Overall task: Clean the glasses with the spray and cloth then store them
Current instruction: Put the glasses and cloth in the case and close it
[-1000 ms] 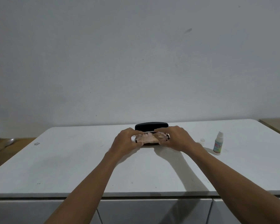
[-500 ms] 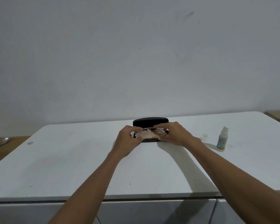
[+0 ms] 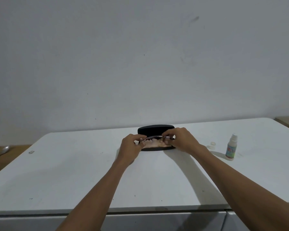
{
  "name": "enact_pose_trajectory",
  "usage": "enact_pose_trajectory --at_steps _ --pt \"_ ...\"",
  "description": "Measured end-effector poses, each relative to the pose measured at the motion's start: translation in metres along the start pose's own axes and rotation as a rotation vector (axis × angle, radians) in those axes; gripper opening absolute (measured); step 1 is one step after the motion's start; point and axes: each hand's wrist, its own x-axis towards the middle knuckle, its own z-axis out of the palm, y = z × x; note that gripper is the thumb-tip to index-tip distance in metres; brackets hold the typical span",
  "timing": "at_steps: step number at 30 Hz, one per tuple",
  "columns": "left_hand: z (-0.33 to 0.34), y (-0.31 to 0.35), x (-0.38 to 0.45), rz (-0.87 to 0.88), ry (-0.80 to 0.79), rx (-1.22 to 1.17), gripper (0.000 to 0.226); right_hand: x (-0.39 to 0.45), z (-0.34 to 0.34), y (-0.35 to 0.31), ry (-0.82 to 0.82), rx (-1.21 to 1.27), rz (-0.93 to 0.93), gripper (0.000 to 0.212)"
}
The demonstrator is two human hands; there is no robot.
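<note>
I have both hands at the open case [image 3: 156, 130], which sits far-centre on the bench [image 3: 73, 172]. The glasses [image 3: 154, 138] are over its lower half, resting on or just above the pale cloth [image 3: 154, 144] bunched inside; I cannot tell whether they touch it. My left hand [image 3: 130, 147] pinches the left end of the frame, fingers curled round it, and my right hand [image 3: 180, 139] pinches the right end the same way.

The frame looks thin and light, so I judge it bends easily and the lenses smear or scratch if touched. I would hold only at the outer corners near the hinges, as now, and lower it level. The cloth is soft and will give under it, though a bunched fold could keep the lid from closing.

The spray [image 3: 231, 146] stands upright well to the right, with its cap [image 3: 213, 143] lying between it and my right hand.
</note>
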Motion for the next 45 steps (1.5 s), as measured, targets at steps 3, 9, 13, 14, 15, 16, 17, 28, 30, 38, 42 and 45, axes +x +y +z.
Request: enact_pose_trajectory --at_steps 3,9,13,14,15,16,17,28,30,38,42,45 --pt "0.002 0.000 0.001 -0.006 0.026 -0.047 0.028 0.001 0.006 0.000 0.073 0.023 -0.002 0.028" --pt "0.006 -0.001 0.004 0.001 0.105 -0.019 0.035 0.001 0.013 -0.002 0.130 -0.007 0.035 0.018" --pt "0.008 -0.003 0.005 0.020 0.100 0.030 0.030 -0.002 0.014 -0.004 0.139 -0.090 0.047 0.020" --pt "0.008 -0.003 0.004 0.027 0.096 0.040 0.029 -0.003 0.014 -0.005 0.137 -0.106 0.045 0.020" --pt "0.008 -0.004 0.004 0.033 0.093 0.047 0.028 -0.003 0.013 -0.006 0.132 -0.118 0.044 0.021" --pt "0.007 -0.004 0.003 0.036 0.090 0.050 0.027 -0.004 0.013 -0.006 0.127 -0.126 0.045 0.022" --pt "0.006 -0.003 0.002 0.041 0.090 0.048 0.026 -0.005 0.013 -0.007 0.130 -0.134 0.043 0.023" --pt "-0.014 0.004 -0.029 0.265 -0.037 0.477 0.010 -0.033 0.011 -0.005 0.174 -0.194 -0.029 0.012" --pt "-0.015 0.005 -0.029 0.234 -0.034 0.473 0.011 -0.036 0.011 -0.005 0.166 -0.232 -0.021 0.016" --pt "-0.017 0.012 -0.028 0.148 0.005 0.485 0.010 -0.040 0.009 -0.006 0.167 -0.255 0.059 0.018" --pt "-0.018 0.010 -0.028 0.158 -0.014 0.541 0.015 -0.043 0.008 -0.007 0.168 -0.211 0.101 0.017" --pt "-0.017 0.011 -0.028 0.157 -0.035 0.556 0.016 -0.042 0.006 -0.007 0.173 -0.160 0.129 0.016"
